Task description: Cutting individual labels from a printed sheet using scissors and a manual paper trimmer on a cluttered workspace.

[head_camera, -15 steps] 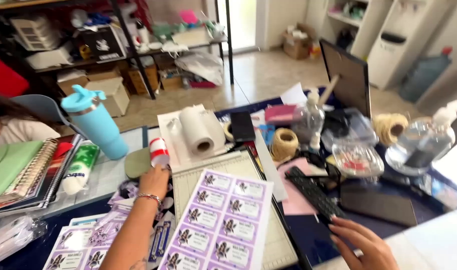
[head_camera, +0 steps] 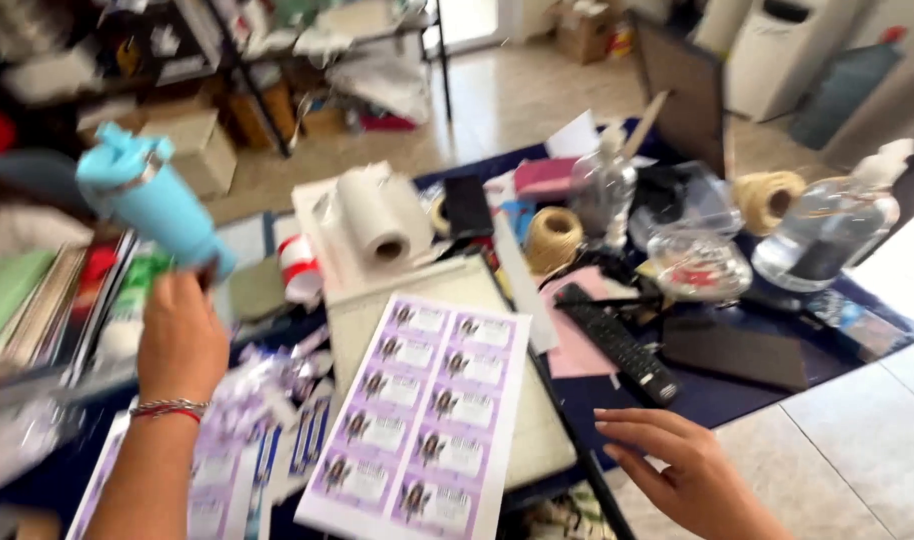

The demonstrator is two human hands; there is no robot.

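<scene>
My left hand (head_camera: 182,340), with a red and silver bracelet at the wrist, is raised at the left. Its fingertips are at the base of a light blue bottle (head_camera: 155,198) with a lid. Motion blur hides whether the fingers grip the bottle. My right hand (head_camera: 677,468) lies at the table's near right edge with fingers apart and nothing in it, just below a black remote control (head_camera: 617,342). Between the hands a sheet of purple stickers (head_camera: 424,415) lies on a white paper trimmer (head_camera: 537,420).
Behind the trimmer are a paper towel roll (head_camera: 375,222), a red and white tape roll (head_camera: 299,268), two twine spools (head_camera: 554,238), clear bottles (head_camera: 827,228) and a dark tablet (head_camera: 734,352). Notebooks (head_camera: 37,300) are stacked at the left. More sticker sheets (head_camera: 227,470) lie at the lower left.
My left hand has moved up and left from beside the tape roll to the base of the blue bottle. My right hand has shifted slightly along the table edge.
</scene>
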